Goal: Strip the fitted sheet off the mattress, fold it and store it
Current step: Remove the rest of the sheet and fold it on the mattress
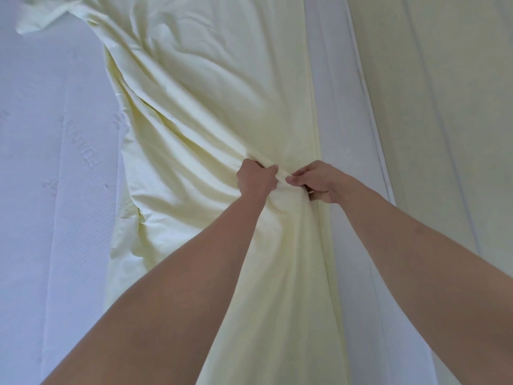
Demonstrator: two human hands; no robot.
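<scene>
Pale yellow fitted sheet [211, 87] bunched between left hand [256, 177], right hand [319, 180], over mattress [50, 162]

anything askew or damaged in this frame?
No damage shows. The pale yellow sheet is off most of the mattress, bunched in diagonal wrinkles, with one loose corner flopped at upper left. Left hand and right hand both grip a gathered fold. That fits stripping the bed.

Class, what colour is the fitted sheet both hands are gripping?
Pale yellow, plain; the fitted sheet shows best in the head view.
</scene>
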